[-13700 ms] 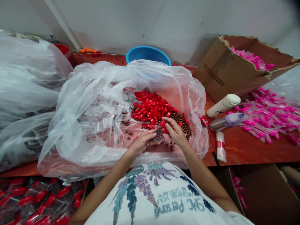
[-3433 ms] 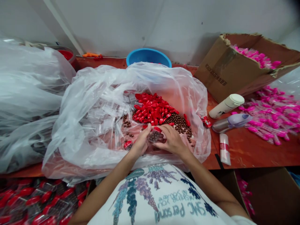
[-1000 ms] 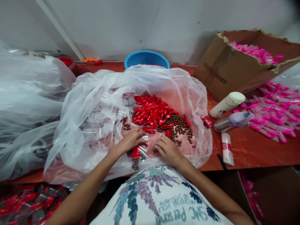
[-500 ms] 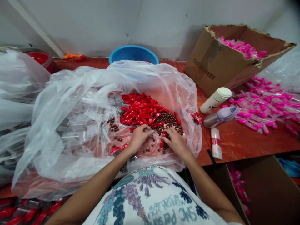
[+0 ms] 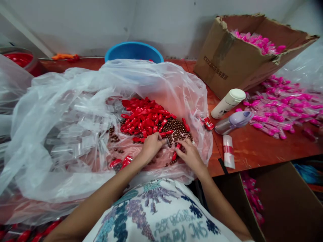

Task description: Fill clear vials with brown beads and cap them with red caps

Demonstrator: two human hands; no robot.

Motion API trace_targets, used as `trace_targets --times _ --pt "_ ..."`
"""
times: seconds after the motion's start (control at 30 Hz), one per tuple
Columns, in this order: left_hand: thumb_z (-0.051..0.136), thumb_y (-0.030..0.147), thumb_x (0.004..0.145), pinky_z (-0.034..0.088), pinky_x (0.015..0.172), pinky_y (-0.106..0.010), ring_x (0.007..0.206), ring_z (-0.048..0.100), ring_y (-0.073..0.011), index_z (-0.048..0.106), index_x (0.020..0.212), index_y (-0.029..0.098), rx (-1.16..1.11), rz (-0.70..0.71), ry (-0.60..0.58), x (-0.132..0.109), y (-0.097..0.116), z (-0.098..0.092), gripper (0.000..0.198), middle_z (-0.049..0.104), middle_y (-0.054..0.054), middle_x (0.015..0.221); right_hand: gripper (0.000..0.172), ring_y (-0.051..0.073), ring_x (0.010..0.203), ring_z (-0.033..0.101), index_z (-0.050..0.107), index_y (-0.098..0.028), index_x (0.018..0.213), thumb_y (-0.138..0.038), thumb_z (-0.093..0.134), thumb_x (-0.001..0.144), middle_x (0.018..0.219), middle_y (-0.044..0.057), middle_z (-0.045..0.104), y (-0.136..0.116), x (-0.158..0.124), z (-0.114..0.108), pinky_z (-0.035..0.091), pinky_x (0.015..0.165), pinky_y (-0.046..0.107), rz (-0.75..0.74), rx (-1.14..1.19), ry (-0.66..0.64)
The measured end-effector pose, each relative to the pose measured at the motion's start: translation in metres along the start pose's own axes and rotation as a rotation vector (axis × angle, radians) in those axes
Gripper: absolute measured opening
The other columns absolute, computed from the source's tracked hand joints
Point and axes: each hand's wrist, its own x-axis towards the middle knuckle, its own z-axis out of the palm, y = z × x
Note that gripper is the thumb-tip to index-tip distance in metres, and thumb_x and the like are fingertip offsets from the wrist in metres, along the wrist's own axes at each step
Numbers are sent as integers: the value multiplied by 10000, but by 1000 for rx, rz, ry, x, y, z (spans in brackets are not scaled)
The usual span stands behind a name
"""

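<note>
My left hand point(image 5: 152, 146) is closed in a pinch, with a small clear plastic piece point(image 5: 164, 142) showing at its fingertips. Facing it, my right hand point(image 5: 189, 154) has its fingers closed around a red plastic piece point(image 5: 178, 146), partly hidden by them. Just below lies another bit of red plastic point(image 5: 174, 156). Brown beads point(image 5: 178, 128) are spread beyond both hands. Behind them rises a pile of red plastic pieces point(image 5: 146, 117). Clear plastic covers point(image 5: 73, 134) fill the left side of the plastic sheet point(image 5: 60, 171). Two red-and-clear pieces point(image 5: 126, 161) rest by my left forearm.
A blue basin point(image 5: 133, 50) stands at the back. To the right are a torn cardboard box point(image 5: 219, 57), a white bottle point(image 5: 228, 103), a lilac-topped bottle point(image 5: 233, 121), a small tube point(image 5: 228, 153) and a heap of pink pieces point(image 5: 280, 107). An open carton point(image 5: 285, 198) sits below the table edge.
The whole view has shifted, so the table's things appear further left and slightly higher. Both hands stay close together over the beads, with the fingers moved slightly.
</note>
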Motion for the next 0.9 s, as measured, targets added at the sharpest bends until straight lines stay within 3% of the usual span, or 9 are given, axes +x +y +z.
trace_targets --times 0.2,0.43,0.57,0.7,0.8,0.9 --pt "594 356 778 349 587 -258 651 565 -175 584 802 180 -73 57 150 29 12 26 178 619 -22 681 316 205 980 567 592 -249 1165 -293 546 856 1043 56 550 3 0 5 450 902 347 -4 63 44" --pt "657 381 733 405 617 -261 653 565 -158 588 810 166 -302 90 169 54 23 47 239 617 -21 703 451 230 1038 542 507 -258 1282 -329 572 841 1093 75 534 14 -3 11 468 893 381 70 143 69" --pt "690 365 711 438 557 -256 577 561 -141 585 810 151 -599 42 78 61 28 56 259 588 -6 649 308 212 965 563 608 -253 1109 -347 612 815 1037 57 555 11 -5 8 488 828 348 112 238 49" --pt "726 292 688 480 554 -228 594 588 -116 615 886 134 -1004 -89 -93 64 30 57 276 624 -11 705 193 181 826 579 616 -230 916 -376 638 791 889 11 608 6 -5 4 476 746 301 147 336 26" --pt "739 252 678 514 621 -224 705 630 -123 651 904 126 -1118 -127 -214 64 29 53 273 671 -45 833 216 153 712 565 585 -211 836 -395 667 759 767 -20 600 8 -3 2 463 673 266 219 506 45" --pt "727 211 691 540 698 -252 820 647 -144 660 927 133 -1169 -132 -291 63 29 48 257 682 -71 954 242 136 702 568 579 -204 801 -373 722 703 759 -28 599 11 0 1 461 667 249 275 742 152"
